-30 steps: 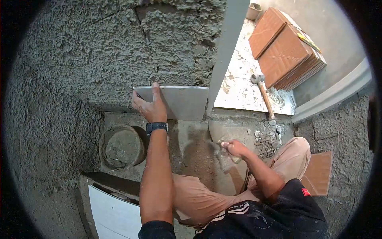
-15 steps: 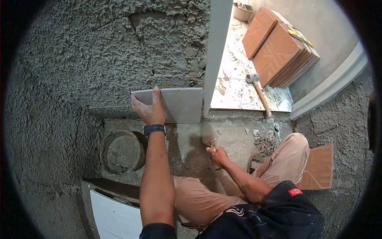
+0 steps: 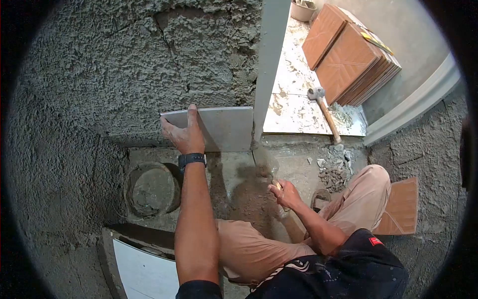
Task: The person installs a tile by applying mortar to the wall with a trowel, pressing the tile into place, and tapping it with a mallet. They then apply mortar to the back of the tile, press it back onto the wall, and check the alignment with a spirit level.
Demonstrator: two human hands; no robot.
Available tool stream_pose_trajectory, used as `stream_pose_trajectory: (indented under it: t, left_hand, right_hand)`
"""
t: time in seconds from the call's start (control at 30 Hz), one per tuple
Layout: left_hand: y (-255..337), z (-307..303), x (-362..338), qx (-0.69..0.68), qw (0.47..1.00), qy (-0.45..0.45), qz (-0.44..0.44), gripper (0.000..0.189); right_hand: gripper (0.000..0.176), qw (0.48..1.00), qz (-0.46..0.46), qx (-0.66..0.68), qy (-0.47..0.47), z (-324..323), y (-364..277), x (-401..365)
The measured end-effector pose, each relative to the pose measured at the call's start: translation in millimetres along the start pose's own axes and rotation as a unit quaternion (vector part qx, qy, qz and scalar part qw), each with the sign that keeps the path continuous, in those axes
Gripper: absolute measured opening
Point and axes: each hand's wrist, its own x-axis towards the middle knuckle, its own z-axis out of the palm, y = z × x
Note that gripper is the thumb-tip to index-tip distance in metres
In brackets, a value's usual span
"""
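Observation:
My left hand (image 3: 185,133) grips the left end of a pale grey wall tile (image 3: 226,128), thumb and fingers over its top edge. The tile stands upright against the rough mortared wall (image 3: 149,74), its right end close to the door frame (image 3: 264,65). In my right hand (image 3: 286,194) is a trowel (image 3: 266,160), held by its handle. The trowel's blade points up toward the tile's lower right corner, over the dusty floor. A round bucket of mortar (image 3: 153,190) sits left of my left forearm.
Through the doorway, a mallet (image 3: 326,114) lies on a white floor near stacked brown tiles (image 3: 348,60). Rubble (image 3: 336,169) is heaped by the threshold. A brown tile (image 3: 398,207) leans at the right; a white panel (image 3: 144,266) lies at lower left.
My right hand and the trowel have shifted slightly right, with the blade turned at more of a slant. My left hand stays on the tile, moved only a little.

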Motion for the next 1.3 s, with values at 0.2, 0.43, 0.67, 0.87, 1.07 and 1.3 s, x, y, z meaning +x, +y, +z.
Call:
stream_pose_trajectory:
  t: [0.2,0.43,0.67,0.87,1.07,1.3]
  left_hand:
    - [-2,4,1,0.004,1.000,0.013,-0.007,0.106]
    - [-12,10,5,-0.005,1.000,0.018,0.006,0.106]
    - [-10,8,2,-0.024,0.999,0.020,0.004,0.108]
    - [-8,4,0,-0.019,1.000,0.012,0.004,0.108]
    - [-12,7,2,0.000,1.000,0.017,0.008,0.108]
    - [-10,8,3,-0.010,0.999,0.027,0.015,0.106]
  right_hand:
    - [0.051,0.999,0.014,0.032,-0.025,-23,-20,-15]
    - [0.051,0.998,-0.058,-0.022,0.018,-61,-56,-40]
    - [0.047,0.986,-0.156,0.025,0.059,-97,-111,-69]
    - [0.040,0.926,-0.339,-0.064,0.151,-148,-143,-49]
    - [0.043,0.872,-0.377,-0.264,0.165,-199,-152,-14]
    - [0.044,0.843,-0.373,-0.354,0.157,-218,-159,-8]
